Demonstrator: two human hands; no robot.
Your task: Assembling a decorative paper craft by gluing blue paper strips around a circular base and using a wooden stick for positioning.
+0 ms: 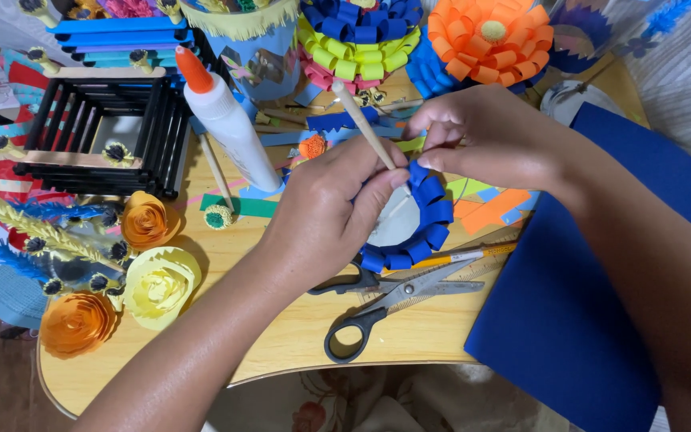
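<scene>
The left hand (pixel 325 212) is gripping a blue paper-loop ring (pixel 421 224) and a wooden stick (pixel 361 124) near the bench's middle, while the right hand (pixel 473 136) is pinching a loop at its top edge, best pressed gently until it seats.

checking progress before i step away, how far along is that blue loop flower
Done: blue paper loops line the right and lower rim of the white disc. In hand: the left hand grips disc and wooden stick; the right hand pinches a loop at the top. Left: the rest of the ring is hidden, and the centre is bare, unlike the finished orange flower.
</scene>
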